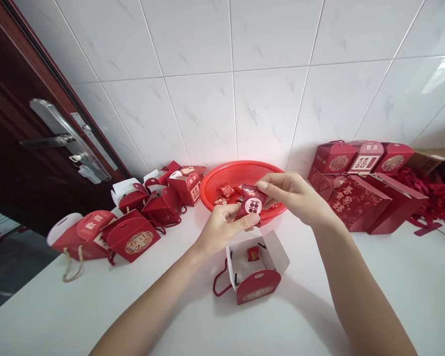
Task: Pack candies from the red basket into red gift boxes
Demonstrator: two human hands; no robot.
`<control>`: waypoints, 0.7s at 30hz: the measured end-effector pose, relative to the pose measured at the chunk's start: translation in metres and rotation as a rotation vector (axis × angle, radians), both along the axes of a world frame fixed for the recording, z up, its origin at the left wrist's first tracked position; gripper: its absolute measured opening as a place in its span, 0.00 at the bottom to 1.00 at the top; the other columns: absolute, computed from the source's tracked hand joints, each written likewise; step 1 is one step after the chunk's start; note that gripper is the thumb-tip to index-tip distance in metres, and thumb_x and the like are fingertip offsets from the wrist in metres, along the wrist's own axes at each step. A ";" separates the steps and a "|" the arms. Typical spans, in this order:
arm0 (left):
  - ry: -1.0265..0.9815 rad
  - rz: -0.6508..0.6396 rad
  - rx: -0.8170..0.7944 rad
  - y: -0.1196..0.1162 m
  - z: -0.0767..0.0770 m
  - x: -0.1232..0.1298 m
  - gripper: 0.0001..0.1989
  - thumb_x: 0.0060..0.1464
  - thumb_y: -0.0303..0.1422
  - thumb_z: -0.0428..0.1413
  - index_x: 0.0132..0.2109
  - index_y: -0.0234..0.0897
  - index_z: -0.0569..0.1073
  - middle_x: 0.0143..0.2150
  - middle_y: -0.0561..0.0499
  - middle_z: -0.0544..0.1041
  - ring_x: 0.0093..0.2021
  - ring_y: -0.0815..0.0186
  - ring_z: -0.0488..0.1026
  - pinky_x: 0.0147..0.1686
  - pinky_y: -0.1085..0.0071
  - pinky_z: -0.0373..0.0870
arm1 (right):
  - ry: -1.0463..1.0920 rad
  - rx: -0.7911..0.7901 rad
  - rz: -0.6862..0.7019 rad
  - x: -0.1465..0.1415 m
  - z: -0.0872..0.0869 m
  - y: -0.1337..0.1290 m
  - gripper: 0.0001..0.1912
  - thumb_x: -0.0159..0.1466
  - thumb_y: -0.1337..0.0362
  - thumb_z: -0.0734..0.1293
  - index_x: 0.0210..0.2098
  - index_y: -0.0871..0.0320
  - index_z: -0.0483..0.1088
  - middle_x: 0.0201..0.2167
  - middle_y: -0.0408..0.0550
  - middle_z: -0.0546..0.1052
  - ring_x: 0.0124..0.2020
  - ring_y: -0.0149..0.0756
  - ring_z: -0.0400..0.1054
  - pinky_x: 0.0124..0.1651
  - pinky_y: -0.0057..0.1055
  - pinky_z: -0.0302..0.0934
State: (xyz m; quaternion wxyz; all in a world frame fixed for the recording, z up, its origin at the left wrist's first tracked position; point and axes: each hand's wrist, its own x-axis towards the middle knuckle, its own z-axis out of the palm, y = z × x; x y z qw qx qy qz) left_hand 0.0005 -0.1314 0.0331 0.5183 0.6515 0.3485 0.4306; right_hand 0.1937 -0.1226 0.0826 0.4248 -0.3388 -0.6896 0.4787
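A dark red wrapped packet (pixel 252 203) with a round white label is held between both hands, above the front of a red mesh basket (pixel 222 173). My left hand (pixel 222 225) grips its lower left side, thumb on the label's edge. The fingers of my right hand (pixel 294 195) pinch its upper right corner. Several small red wrapped pieces (pixel 227 191) lie in the basket. Below my hands an open red box (pixel 259 287) with a white inside stands on the white table, a dark red cord at its left. One small red candy (pixel 253 253) lies inside it.
Several red boxes (pixel 133 237) with cord handles stand at the left. More closed boxes (pixel 363 157) and red bags (pixel 359 200) are stacked at the right, beside red ribbon (pixel 437 198). A tiled wall (pixel 196 109) rises behind the table (pixel 170 316); a dark door is at the left.
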 end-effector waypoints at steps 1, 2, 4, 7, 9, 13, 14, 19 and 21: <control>-0.016 0.004 -0.013 0.001 -0.001 0.001 0.17 0.52 0.44 0.65 0.32 0.33 0.77 0.28 0.51 0.74 0.31 0.68 0.70 0.35 0.70 0.70 | -0.002 0.000 0.002 0.001 0.000 0.000 0.18 0.64 0.49 0.69 0.32 0.59 0.73 0.31 0.47 0.78 0.34 0.35 0.74 0.40 0.32 0.70; -0.029 0.004 -0.025 0.002 -0.002 0.001 0.16 0.52 0.44 0.65 0.34 0.33 0.78 0.30 0.50 0.76 0.32 0.68 0.70 0.36 0.70 0.71 | -0.003 0.002 0.001 0.002 0.000 0.001 0.17 0.63 0.49 0.70 0.32 0.59 0.73 0.31 0.48 0.78 0.34 0.36 0.74 0.41 0.33 0.70; -0.046 -0.028 -0.037 0.004 -0.003 0.001 0.16 0.53 0.43 0.65 0.40 0.34 0.79 0.36 0.48 0.79 0.36 0.65 0.73 0.39 0.69 0.72 | 0.004 0.010 -0.022 0.003 -0.001 0.003 0.16 0.62 0.50 0.71 0.32 0.59 0.73 0.31 0.48 0.78 0.34 0.37 0.74 0.40 0.34 0.69; -0.016 -0.082 -0.027 0.007 -0.002 -0.001 0.21 0.54 0.42 0.64 0.51 0.35 0.78 0.47 0.44 0.80 0.47 0.58 0.76 0.47 0.65 0.73 | -0.026 0.049 -0.092 0.004 -0.007 0.009 0.14 0.61 0.53 0.71 0.31 0.59 0.73 0.29 0.48 0.78 0.32 0.36 0.73 0.38 0.33 0.68; 0.025 -0.049 -0.039 0.010 -0.002 -0.003 0.23 0.56 0.43 0.62 0.55 0.36 0.76 0.52 0.42 0.79 0.52 0.55 0.75 0.50 0.62 0.73 | -0.086 0.102 -0.167 0.005 -0.012 0.015 0.12 0.62 0.56 0.69 0.30 0.59 0.73 0.28 0.47 0.78 0.31 0.36 0.72 0.35 0.32 0.66; 0.103 0.103 -0.106 0.014 -0.002 -0.008 0.23 0.59 0.42 0.59 0.58 0.36 0.74 0.56 0.42 0.77 0.53 0.54 0.75 0.45 0.63 0.78 | -0.211 0.174 -0.323 0.005 -0.022 0.026 0.10 0.61 0.61 0.67 0.26 0.58 0.72 0.24 0.45 0.76 0.27 0.34 0.70 0.30 0.30 0.62; 0.121 0.122 -0.110 0.015 -0.003 -0.008 0.22 0.60 0.42 0.59 0.58 0.36 0.74 0.57 0.42 0.77 0.53 0.54 0.75 0.43 0.64 0.78 | -0.218 0.160 -0.322 0.005 -0.024 0.028 0.09 0.61 0.62 0.67 0.26 0.58 0.72 0.24 0.45 0.76 0.27 0.34 0.70 0.30 0.30 0.62; 0.145 0.098 -0.025 0.018 -0.008 -0.008 0.21 0.59 0.44 0.59 0.54 0.37 0.76 0.48 0.46 0.80 0.42 0.59 0.78 0.38 0.67 0.76 | -0.128 0.045 -0.174 0.006 -0.026 0.031 0.10 0.60 0.59 0.68 0.27 0.58 0.72 0.26 0.47 0.78 0.30 0.38 0.74 0.33 0.32 0.66; 0.137 0.068 0.042 0.019 -0.008 -0.008 0.17 0.59 0.45 0.59 0.48 0.37 0.79 0.42 0.48 0.80 0.39 0.62 0.76 0.36 0.69 0.75 | -0.108 0.037 -0.128 0.006 -0.026 0.030 0.10 0.60 0.58 0.69 0.28 0.58 0.73 0.27 0.48 0.79 0.31 0.38 0.75 0.34 0.33 0.67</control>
